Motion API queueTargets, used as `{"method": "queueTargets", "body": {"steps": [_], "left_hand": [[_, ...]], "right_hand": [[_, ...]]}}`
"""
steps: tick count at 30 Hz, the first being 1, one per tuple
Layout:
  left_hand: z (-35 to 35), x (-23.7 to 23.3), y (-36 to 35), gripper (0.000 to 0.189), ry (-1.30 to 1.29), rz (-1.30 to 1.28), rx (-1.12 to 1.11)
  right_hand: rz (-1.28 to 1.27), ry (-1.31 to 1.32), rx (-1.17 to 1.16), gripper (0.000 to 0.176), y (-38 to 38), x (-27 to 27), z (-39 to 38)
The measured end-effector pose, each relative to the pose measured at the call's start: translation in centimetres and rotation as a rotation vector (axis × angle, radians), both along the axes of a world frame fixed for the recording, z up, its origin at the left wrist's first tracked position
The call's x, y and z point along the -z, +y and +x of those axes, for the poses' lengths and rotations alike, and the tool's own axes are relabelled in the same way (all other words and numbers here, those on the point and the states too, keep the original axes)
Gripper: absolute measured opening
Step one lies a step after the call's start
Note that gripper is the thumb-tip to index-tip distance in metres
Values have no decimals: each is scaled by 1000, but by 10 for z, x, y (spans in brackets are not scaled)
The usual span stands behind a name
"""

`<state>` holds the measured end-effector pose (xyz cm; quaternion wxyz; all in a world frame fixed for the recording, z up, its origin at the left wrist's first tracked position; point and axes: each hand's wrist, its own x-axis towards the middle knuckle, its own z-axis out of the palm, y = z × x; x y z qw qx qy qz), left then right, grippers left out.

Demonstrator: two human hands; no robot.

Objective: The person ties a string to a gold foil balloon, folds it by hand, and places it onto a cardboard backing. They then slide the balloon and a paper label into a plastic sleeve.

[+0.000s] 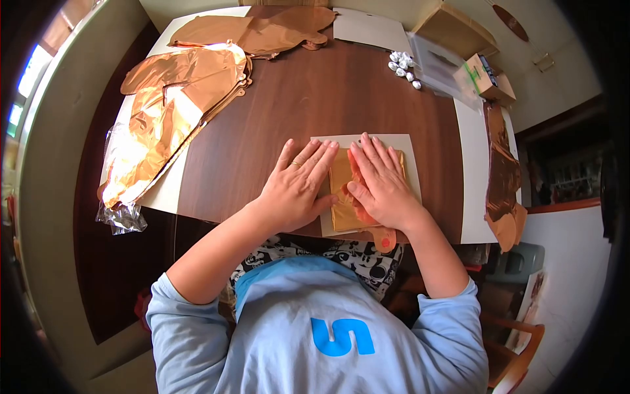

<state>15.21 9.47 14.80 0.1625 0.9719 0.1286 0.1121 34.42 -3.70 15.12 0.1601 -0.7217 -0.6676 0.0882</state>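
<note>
A folded piece of shiny gold foil (pixel 342 213) lies on a white card (pixel 411 152) at the table edge in front of me. My left hand (pixel 298 177) rests flat by the foil's left side, fingers stretched out, its thumb reaching onto the foil. My right hand (pixel 384 180) is spread flat over the foil's right part. Between the hands an orange-red patch shows on the foil, perhaps a reflection. A rounded copper-coloured tab (pixel 384 240) with a red spot sticks out below, past the table edge. The palms hide part of the foil and card.
Large flat copper foil shapes (pixel 177 98) are stacked at the left, with more foil (pixel 256 31) at the back. A clear plastic bag (pixel 121 218) hangs at the left edge. White wrapped pieces (pixel 401 64), clear plastic (pixel 440 62) and a small box (pixel 491 82) lie back right. Foil (pixel 503 164) drapes over the right edge.
</note>
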Motion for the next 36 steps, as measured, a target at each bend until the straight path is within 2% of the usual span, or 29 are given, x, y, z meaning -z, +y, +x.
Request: {"method": "queueTargets", "body": {"steps": [1, 7, 16, 19, 22, 23, 26, 27, 30, 31, 36], "left_hand": [[0, -2, 0, 81, 3, -21, -3], [1, 1, -3, 85, -42, -50, -32], [-4, -7, 13, 82, -102, -175, 45], [-2, -7, 9, 79, -124, -133, 24], [5, -10, -2, 77, -138, 74, 3], [8, -13, -10, 76, -155, -17, 14], [17, -2, -26, 80, -168, 11, 22], [18, 3, -25, 84, -128, 25, 14], [14, 8, -24, 83, -56, 91, 4], [14, 9, -24, 85, -48, 110, 5], [15, 7, -25, 85, 5, 109, -7]], "right_hand": [[-3, 52, -6, 69, 0, -3, 1], [33, -196, -67, 69, -3, -17, -15], [14, -149, -100, 69, 6, 0, -20], [-17, -136, -102, 69, 8, -3, -19], [-48, -131, -107, 70, 8, -5, -17], [-55, -132, -112, 70, 8, -5, -17], [-15, -54, -145, 68, 9, 1, -6], [3, 11, -129, 63, 8, 0, -4], [66, 234, -108, 59, -1, -9, 13], [132, 224, -65, 57, -7, -11, 19], [129, 59, 37, 59, -31, -34, 19]]}}
